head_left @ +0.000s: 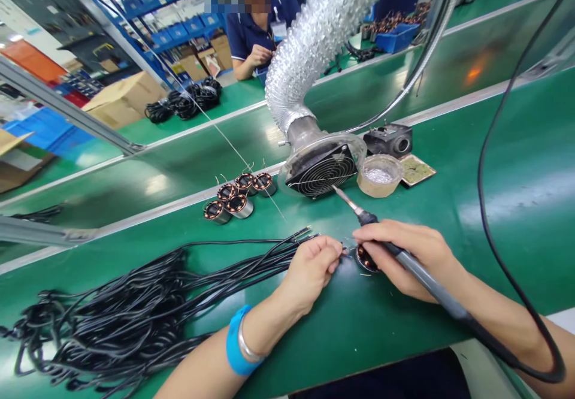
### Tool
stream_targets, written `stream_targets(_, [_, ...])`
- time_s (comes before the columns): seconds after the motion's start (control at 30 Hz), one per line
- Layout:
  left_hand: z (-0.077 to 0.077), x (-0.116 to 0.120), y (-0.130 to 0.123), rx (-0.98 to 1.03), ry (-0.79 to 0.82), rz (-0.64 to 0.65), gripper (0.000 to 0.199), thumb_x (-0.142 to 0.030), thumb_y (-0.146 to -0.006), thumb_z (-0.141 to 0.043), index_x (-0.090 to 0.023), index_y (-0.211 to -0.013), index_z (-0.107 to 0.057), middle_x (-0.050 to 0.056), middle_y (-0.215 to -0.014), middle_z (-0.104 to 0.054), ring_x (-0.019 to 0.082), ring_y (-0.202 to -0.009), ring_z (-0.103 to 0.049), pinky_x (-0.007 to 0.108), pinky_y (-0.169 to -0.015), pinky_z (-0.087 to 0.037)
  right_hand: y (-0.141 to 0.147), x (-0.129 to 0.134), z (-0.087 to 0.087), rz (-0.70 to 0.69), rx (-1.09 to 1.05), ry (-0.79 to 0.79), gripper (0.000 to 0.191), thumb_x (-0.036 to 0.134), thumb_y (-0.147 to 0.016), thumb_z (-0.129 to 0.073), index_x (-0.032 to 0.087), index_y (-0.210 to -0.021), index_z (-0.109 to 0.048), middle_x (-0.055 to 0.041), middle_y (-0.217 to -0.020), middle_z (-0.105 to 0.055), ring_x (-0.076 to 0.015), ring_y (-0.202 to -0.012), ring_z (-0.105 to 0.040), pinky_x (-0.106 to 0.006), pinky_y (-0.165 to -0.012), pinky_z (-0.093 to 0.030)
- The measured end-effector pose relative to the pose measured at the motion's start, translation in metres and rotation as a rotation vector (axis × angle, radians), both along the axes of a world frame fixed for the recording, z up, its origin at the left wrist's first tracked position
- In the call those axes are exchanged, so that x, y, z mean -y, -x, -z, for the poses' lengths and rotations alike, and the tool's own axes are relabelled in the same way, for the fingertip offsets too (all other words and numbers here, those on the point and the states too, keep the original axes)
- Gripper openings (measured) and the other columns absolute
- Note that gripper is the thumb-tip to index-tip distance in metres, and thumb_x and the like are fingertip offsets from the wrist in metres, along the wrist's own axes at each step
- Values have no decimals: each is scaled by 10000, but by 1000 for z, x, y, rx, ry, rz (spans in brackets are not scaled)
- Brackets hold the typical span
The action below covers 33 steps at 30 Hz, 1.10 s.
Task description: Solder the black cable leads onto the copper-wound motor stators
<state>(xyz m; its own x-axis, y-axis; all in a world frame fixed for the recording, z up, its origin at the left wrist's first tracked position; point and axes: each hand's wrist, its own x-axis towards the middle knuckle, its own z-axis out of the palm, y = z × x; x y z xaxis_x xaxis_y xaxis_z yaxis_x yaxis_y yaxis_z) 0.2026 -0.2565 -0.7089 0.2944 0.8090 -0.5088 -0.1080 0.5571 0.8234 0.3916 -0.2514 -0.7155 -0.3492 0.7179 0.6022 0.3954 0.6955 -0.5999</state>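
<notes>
My right hand [411, 255] grips a soldering iron [415, 273], its tip pointing up and left toward the fan of the fume hood. Under that hand sits a motor stator [367, 260] with copper windings, partly covered by my fingers. My left hand [314, 261] is pinched on a black cable [342, 248]; its thin coloured wire ends poke out beside the stator. Most of that cable is hidden by the hand. Left of it, a large bundle of black cables [135, 315] lies on the green bench, with several stripped ends reaching toward my hand.
Several stators [240, 204] stand together near the bench's back rail. A fume hood [321, 171] with a silver duct [314, 45] hangs ahead. Beside it are a round solder tub [381, 177], a sponge tray [417, 170] and an iron holder [390, 140]. Across the bench sits a person [260, 33].
</notes>
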Motion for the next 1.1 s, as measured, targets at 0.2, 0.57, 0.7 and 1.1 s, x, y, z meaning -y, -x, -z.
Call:
stream_targets(0.2, [-2, 0, 0, -23, 14, 3, 314, -435, -661, -681, -176, -684, -506, -110, -453, -377, 10, -356, -184, 201, -377, -87, -17, 21, -21, 112, -86, -44, 378, 137, -902, -602, 238, -1263, -643, -41, -947, -693, -166, -777, -653, -294, -658, -543])
stream_targets(0.57, [0, 0, 0, -54, -37, 17, 302, -440, -691, -657, -180, -674, -503, -111, -464, -373, 17, -374, -179, 219, -416, -108, -22, 23, -19, 77, -159, 41, 195, 123, -811, -581, 216, -956, -673, 0, -732, -642, -147, -577, -551, -306, -522, -427])
stream_targets(0.7, [1, 1, 1, -66, -56, 20, 296, -434, -706, -651, -183, -666, -499, -106, -475, -379, 21, -382, -187, 225, -430, -119, -21, 24, -20, 66, -170, 46, 216, 114, -795, -577, 214, -959, -675, 3, -707, -636, -153, -572, -568, -314, -527, -436])
stream_targets(1.1, [4, 1, 0, -89, -94, 39, 290, -421, -748, -633, -186, -651, -494, -94, -493, -383, 37, -418, -214, 230, -460, -157, -12, 31, -28, 1, -102, -41, 210, 95, -789, -539, 164, -941, -667, -5, -654, -570, -130, -536, -526, -305, -512, -439])
